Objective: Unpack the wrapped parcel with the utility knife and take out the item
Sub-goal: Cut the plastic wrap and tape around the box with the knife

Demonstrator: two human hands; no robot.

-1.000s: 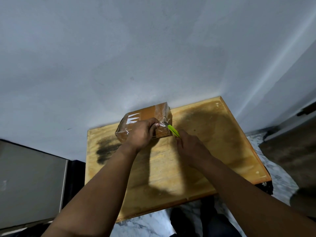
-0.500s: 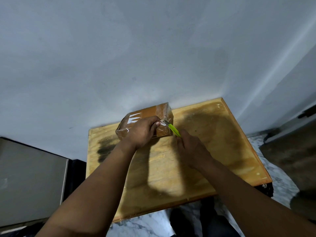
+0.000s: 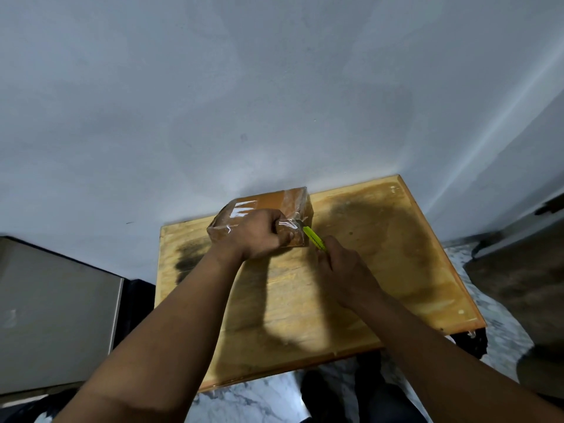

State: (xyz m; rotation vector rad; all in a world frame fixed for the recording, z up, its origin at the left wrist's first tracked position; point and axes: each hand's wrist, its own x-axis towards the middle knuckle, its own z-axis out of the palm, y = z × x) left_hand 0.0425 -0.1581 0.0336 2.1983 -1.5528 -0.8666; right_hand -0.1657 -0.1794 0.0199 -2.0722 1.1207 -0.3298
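A brown parcel (image 3: 274,203) wrapped in clear shiny plastic sits at the back of the wooden table (image 3: 381,270), against the wall. My left hand (image 3: 259,233) lies over its front half and grips it, fingers curled on the near right side. My right hand (image 3: 345,270) holds a yellow-green utility knife (image 3: 314,238), whose tip meets the parcel's front right corner just beside my left fingers. The blade itself is too small to make out.
A grey-white wall (image 3: 274,102) rises directly behind the table. A grey cabinet (image 3: 55,315) stands to the left, lower than the tabletop. Marble floor (image 3: 503,325) and a dark mat (image 3: 518,276) lie to the right. The table shows dark stains.
Both hands stay on the parcel and knife. The knife tip has crept slightly along the parcel's front right corner; otherwise nearly nothing has moved.
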